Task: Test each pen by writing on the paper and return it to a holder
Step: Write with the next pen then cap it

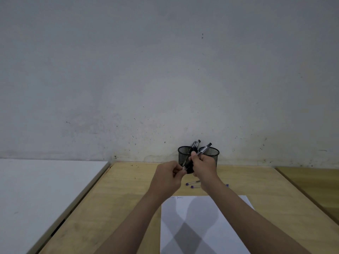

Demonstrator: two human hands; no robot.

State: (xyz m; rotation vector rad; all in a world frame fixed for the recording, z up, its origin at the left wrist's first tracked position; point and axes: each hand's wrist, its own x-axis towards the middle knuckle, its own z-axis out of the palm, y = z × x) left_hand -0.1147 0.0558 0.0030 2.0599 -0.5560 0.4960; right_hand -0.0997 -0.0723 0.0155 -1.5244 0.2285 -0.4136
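Paper (201, 226) cut off at bottom edge, its writing too small (illegible), holder (211, 153) bases hidden behind hands

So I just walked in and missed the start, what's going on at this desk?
A person is testing pens. The right hand grips a pen angled up toward the wall, while the left hand pinches its lower end, possibly at the cap. Two black mesh holders stand behind the hands, with pens in the left one. Purple-tipped pens lie on the wooden table. The paper shows only a little writing at its top edge.
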